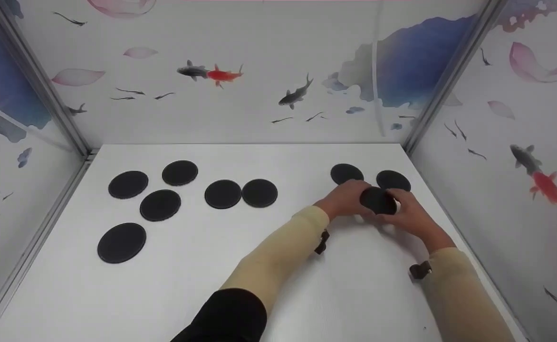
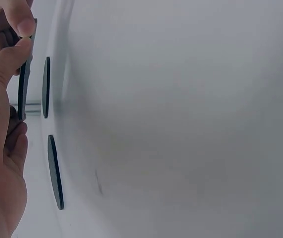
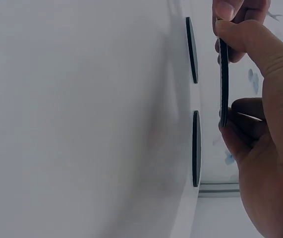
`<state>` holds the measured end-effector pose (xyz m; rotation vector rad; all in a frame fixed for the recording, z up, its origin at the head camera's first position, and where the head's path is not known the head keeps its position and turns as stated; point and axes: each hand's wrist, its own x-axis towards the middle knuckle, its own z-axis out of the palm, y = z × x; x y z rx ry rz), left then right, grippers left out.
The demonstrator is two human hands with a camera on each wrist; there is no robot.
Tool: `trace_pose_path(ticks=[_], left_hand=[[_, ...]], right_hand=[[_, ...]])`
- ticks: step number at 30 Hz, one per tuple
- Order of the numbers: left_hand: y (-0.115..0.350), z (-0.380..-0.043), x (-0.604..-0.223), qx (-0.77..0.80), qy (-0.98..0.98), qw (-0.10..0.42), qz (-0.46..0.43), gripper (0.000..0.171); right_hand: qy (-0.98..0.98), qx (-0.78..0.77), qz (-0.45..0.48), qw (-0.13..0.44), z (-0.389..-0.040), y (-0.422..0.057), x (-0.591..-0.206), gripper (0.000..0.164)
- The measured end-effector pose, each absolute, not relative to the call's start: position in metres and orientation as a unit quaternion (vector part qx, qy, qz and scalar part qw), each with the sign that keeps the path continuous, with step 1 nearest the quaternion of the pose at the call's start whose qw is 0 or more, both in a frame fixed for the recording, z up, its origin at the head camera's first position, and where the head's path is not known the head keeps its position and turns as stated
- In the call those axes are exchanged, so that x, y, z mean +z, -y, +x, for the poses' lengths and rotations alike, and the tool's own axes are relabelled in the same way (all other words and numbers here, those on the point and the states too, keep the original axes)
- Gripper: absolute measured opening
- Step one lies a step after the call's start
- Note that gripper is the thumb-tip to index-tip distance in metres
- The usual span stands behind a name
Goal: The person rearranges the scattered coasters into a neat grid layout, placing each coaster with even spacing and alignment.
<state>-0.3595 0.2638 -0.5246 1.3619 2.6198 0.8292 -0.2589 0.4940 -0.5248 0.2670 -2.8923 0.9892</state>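
A thin, round black coaster is held just above the white table at the right, with a gap below it in both wrist views. My left hand pinches its left edge between thumb and fingers. On the opposite edge, my right hand grips it the same way. The two thumbs nearly meet at the near rim, as the right wrist view shows on the held coaster. Just behind the hands lie two more black coasters, one at the left and one at the right, both partly covered.
On the left half of the white table lie several more black coasters, among them a touching pair and a near one. Printed panels stand at the back and both sides, joined by metal frame posts.
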Motion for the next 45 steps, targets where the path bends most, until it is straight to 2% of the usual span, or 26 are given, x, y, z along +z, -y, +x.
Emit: trace_pose_path(ticks=[7, 12, 18, 25, 31, 45], left_hand=[[-0.236, -0.364, -0.516, 0.274, -0.872, 0.05, 0.402, 0.067], [-0.219, -0.369, -0.516, 0.259, -0.885, 0.051, 0.383, 0.076], [-0.199, -0.373, -0.515, 0.267, -0.883, 0.037, 0.385, 0.065], [-0.177, -0.38, -0.516, 0.262, -0.884, 0.028, 0.386, 0.073], [-0.159, -0.383, -0.518, 0.288, -0.872, 0.028, 0.395, 0.064], [-0.125, -0.388, -0.521, 0.281, -0.884, 0.017, 0.373, 0.069]], right_hand=[[0.942, 0.312, 0.11, 0.047, -0.275, -0.472, -0.521, 0.077], [0.947, 0.295, 0.12, 0.048, -0.286, -0.457, -0.518, 0.079], [0.95, 0.291, 0.111, 0.021, -0.296, -0.44, -0.514, 0.084], [0.949, 0.29, 0.121, 0.017, -0.307, -0.42, -0.515, 0.084], [0.942, 0.308, 0.13, 0.008, -0.313, -0.404, -0.516, 0.087], [0.945, 0.294, 0.144, -0.004, -0.329, -0.372, -0.516, 0.091]])
